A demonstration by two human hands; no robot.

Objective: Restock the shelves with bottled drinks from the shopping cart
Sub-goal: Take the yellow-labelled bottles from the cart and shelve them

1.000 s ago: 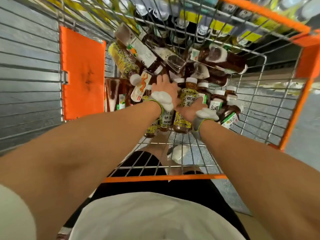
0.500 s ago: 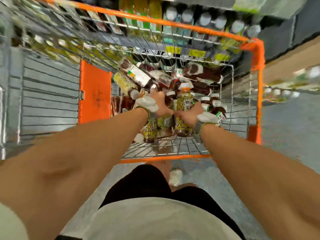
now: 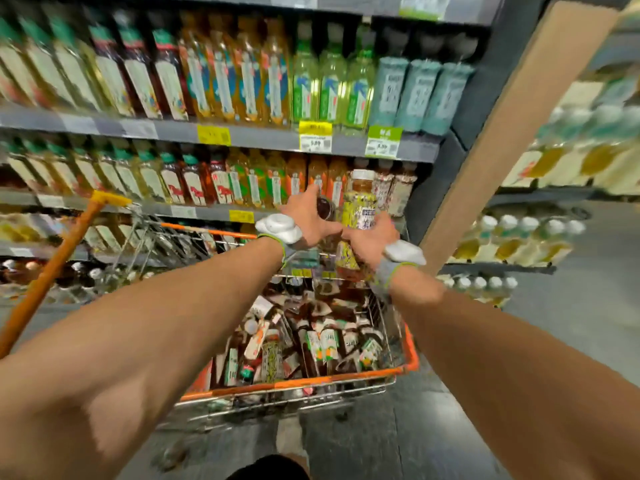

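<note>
L hand (image 3: pixel 306 220) grips dark bottle (image 3: pixel 325 206), R hand (image 3: pixel 372 237) yellow-label bottle (image 3: pixel 360 207) (above cart (image 3: pixel 346 377)).

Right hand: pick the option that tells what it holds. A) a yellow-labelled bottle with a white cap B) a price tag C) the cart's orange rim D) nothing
A: the right hand grips the yellow-labelled bottle upright, white cap on top, above the shopping cart; the left hand holds a dark bottle beside it.
</note>
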